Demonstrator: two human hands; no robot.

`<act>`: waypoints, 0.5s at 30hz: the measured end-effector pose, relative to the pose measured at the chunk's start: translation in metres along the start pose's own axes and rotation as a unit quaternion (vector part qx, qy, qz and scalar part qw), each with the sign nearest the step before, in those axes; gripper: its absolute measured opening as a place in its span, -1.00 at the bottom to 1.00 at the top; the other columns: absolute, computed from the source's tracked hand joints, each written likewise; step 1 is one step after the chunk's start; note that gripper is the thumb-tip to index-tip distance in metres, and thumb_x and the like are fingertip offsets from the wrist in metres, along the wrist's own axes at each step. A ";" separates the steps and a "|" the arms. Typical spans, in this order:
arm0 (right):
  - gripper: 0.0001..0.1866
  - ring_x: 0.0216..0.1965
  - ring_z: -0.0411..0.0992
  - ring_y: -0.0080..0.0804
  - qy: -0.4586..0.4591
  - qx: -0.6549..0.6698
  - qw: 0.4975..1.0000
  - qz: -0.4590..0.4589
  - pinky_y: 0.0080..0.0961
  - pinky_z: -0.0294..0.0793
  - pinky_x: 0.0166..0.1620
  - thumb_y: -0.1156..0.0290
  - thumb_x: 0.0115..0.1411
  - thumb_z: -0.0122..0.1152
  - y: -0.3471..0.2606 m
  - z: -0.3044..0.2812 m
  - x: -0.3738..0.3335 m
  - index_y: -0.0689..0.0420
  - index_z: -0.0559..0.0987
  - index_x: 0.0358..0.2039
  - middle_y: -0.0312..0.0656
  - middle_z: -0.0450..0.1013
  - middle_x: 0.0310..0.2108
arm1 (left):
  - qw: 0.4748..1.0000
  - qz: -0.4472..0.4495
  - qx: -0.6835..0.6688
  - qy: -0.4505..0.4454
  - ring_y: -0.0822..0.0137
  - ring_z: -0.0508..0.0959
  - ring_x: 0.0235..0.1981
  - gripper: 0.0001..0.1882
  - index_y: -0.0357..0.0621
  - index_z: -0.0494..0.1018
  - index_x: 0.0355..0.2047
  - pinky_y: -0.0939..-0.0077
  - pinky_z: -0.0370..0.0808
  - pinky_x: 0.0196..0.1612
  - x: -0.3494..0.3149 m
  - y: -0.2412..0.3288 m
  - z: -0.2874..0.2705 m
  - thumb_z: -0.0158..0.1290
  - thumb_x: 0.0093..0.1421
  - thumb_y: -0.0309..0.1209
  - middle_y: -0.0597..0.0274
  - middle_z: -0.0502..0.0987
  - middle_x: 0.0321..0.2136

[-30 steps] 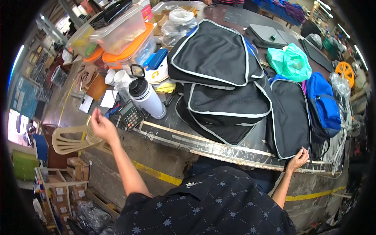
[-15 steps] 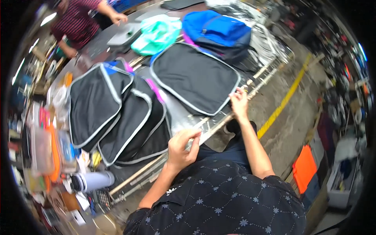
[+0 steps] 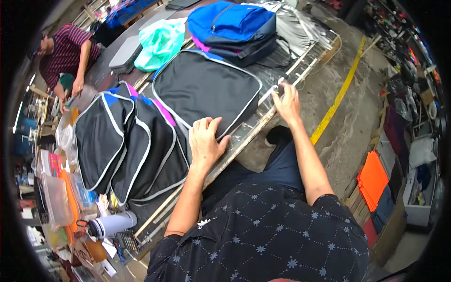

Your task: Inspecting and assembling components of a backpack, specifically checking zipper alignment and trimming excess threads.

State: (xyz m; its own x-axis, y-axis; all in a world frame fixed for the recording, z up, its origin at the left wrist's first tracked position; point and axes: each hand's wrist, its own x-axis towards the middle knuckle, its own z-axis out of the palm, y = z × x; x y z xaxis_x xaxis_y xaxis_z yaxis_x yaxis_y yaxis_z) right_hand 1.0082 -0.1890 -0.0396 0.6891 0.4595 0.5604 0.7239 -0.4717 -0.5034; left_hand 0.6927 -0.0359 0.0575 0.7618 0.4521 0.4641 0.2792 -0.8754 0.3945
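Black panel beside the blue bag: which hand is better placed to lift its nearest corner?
Left, probably: the left hand overlaps the black panel at that corner; the right hand is farther off.

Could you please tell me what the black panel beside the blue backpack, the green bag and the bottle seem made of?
Black panel: probably woven synthetic fabric, mostly matte, with soft ripples. Green bag: seemingly thin plastic film, crumpled with bright highlights. Bottle: a smooth, pale, satin-looking body, perhaps coated metal, though hard plastic is possible.

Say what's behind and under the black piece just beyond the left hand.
Behind the black piece are a blue backpack and a green plastic bag; anything underneath is covered.
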 end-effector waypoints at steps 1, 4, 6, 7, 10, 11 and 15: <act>-0.44 0.15 0.46 0.15 0.006 -0.021 1.000 -0.014 0.01 0.47 0.24 0.16 0.28 0.43 0.003 0.005 0.010 0.19 0.55 0.18 0.10 0.51 0.08 | 1.000 -0.010 0.006 -0.003 -0.01 0.56 0.02 -0.41 -0.09 0.63 0.07 0.11 0.52 0.09 -0.008 0.000 0.000 0.51 -0.01 -0.40 0.10 0.60 -0.06; -0.50 0.16 0.52 0.11 -0.063 -0.080 0.995 0.008 -0.06 0.54 0.24 0.25 0.28 0.41 0.015 0.015 0.027 0.17 0.60 0.17 0.07 0.57 0.07 | 0.997 -0.014 -0.047 0.053 -0.03 0.62 -0.11 -0.69 -0.17 0.70 -0.15 0.14 0.57 -0.02 -0.037 -0.006 0.011 0.42 0.06 -0.55 0.08 0.64 -0.22; -0.63 0.06 0.60 0.12 -0.052 -0.080 0.995 -0.001 -0.11 0.59 0.18 0.35 0.33 0.26 0.020 0.018 0.038 0.19 0.65 0.11 0.09 0.63 -0.06 | 0.993 0.019 -0.040 0.114 -0.02 0.65 -0.07 -0.72 -0.19 0.70 -0.16 0.15 0.58 0.00 -0.048 -0.007 0.016 0.40 0.08 -0.58 0.10 0.67 -0.20; -0.63 0.06 0.60 0.12 -0.056 -0.078 0.995 0.001 -0.11 0.59 0.18 0.35 0.33 0.26 0.020 0.018 0.037 0.19 0.65 0.11 0.09 0.63 -0.06 | 0.990 0.031 -0.032 0.130 -0.01 0.65 -0.06 -0.72 -0.19 0.69 -0.16 0.15 0.58 0.01 -0.052 -0.007 0.015 0.39 0.09 -0.59 0.11 0.67 -0.19; -0.69 -0.24 0.65 0.04 0.072 0.047 0.996 0.002 -0.10 0.67 -0.08 0.40 0.42 0.06 0.026 0.014 0.032 0.22 0.62 0.07 0.00 0.63 -0.27 | 0.995 0.012 -0.045 0.092 -0.01 0.64 -0.05 -0.73 -0.20 0.69 -0.16 0.13 0.57 0.04 -0.052 -0.003 0.009 0.39 0.09 -0.59 0.10 0.67 -0.18; -0.69 -0.24 0.65 0.04 0.073 0.044 0.996 0.005 -0.10 0.67 -0.08 0.40 0.42 0.06 0.030 0.011 0.028 0.22 0.62 0.07 0.00 0.63 -0.27 | 0.995 0.014 -0.048 0.089 -0.01 0.64 -0.05 -0.73 -0.20 0.69 -0.16 0.13 0.57 0.04 -0.048 0.002 0.010 0.39 0.09 -0.59 0.10 0.67 -0.18; -0.68 -0.53 0.34 -0.63 -0.137 0.451 0.833 0.290 -0.57 0.47 -0.47 0.29 0.52 0.00 -0.028 -0.002 -0.013 0.17 0.59 0.09 -0.41 0.38 -0.42 | 0.993 -0.036 -0.030 0.105 -0.02 0.61 -0.02 -0.69 -0.19 0.68 -0.14 0.13 0.54 0.08 -0.045 -0.003 0.011 0.41 0.07 -0.58 0.05 0.66 -0.13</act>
State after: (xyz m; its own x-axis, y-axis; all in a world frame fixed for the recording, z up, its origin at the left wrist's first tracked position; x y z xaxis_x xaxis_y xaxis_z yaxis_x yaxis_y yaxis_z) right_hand 0.9785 -0.1835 -0.0311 0.8237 0.5642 -0.0571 -0.0869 0.0262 -0.9959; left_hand 0.6639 -0.0555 0.0265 0.6001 0.5443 0.5862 0.2884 -0.8307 0.4761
